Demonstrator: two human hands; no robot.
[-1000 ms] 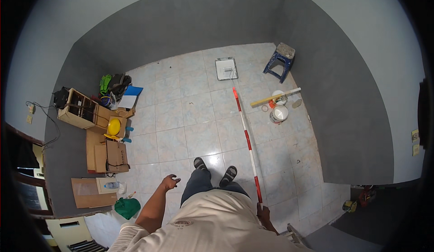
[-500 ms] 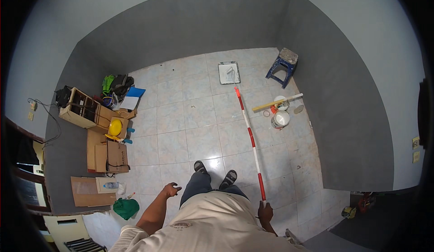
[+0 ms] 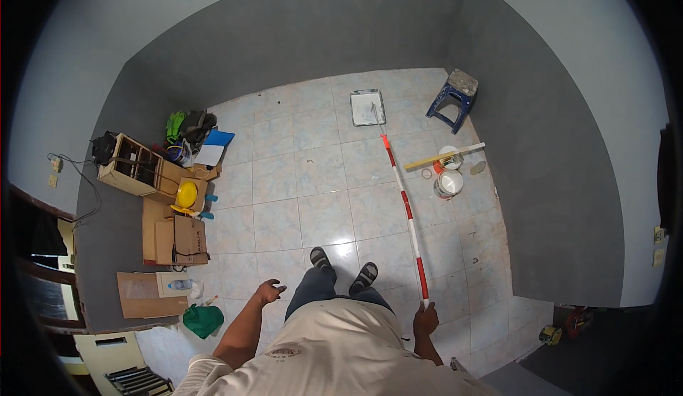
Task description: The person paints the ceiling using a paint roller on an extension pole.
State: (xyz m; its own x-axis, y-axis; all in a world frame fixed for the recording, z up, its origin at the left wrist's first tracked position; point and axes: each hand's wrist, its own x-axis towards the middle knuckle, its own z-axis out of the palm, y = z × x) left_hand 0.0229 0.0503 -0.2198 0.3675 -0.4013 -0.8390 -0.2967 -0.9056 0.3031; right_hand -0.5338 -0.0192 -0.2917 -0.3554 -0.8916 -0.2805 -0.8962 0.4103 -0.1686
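Note:
A long pole banded red and white point(image 3: 407, 207) slants across the floor, its near end in my right hand point(image 3: 426, 319), which is closed round it. At the pole's far end a thin wire roller frame point(image 3: 378, 120) reaches into a paint tray point(image 3: 383, 104) with white paint. The roller head itself is too small to make out. My left hand point(image 3: 270, 291) hangs out beside my left thigh with its fingers apart, holding nothing.
A paint-spattered blue stool point(image 3: 452, 106) stands at the far right corner. Nearer are a white bucket point(image 3: 448, 184) and a yellow-and-white stick point(image 3: 445, 156). Along the left wall sit a wooden cabinet point(image 3: 130, 165), cardboard boxes point(image 3: 190, 239), a yellow hard hat point(image 3: 186, 194) and a green bag point(image 3: 203, 320).
My right hand has moved a little forward with the pole, and the wire frame has shifted within the tray. The whole view has shifted slightly. My left hand stays beside my thigh.

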